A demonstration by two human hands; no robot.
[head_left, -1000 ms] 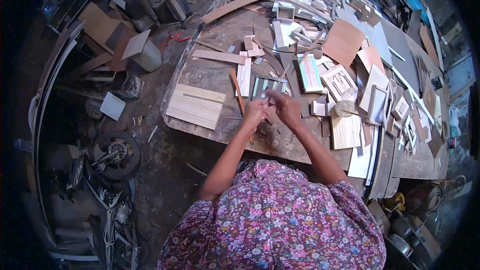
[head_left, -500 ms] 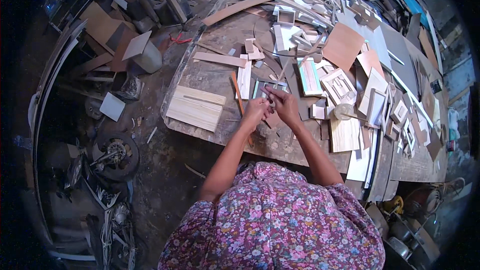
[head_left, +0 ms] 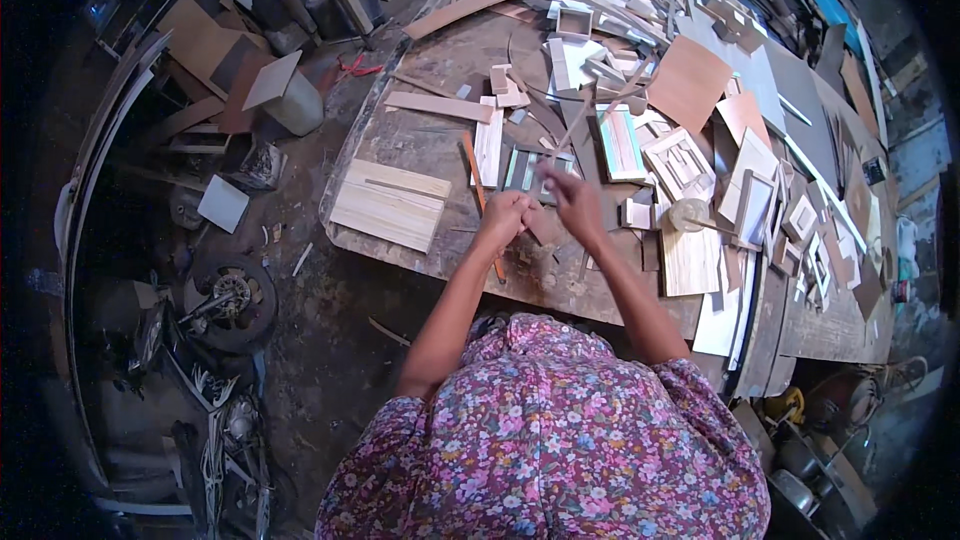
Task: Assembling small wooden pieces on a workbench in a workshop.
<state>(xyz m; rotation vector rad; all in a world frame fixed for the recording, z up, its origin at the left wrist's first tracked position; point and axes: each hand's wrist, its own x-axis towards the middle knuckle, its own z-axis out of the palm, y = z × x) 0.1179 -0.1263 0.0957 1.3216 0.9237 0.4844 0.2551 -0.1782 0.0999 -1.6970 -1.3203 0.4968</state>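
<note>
Pretty dim, cluttered workshop. The dark grey, dirt-stained hard floor (head_left: 335, 325) is littered with scraps, and a big, worn brown wooden worktable (head_left: 425, 145) with a rounded corner hogs the middle. Cool, whitish light hits the tabletop way harder than the left side. There's a scuffed pale blue-grey wall (head_left: 922, 145) on the far right, and a black-tyred wheel with a metal hub (head_left: 232, 300) down left.
</note>
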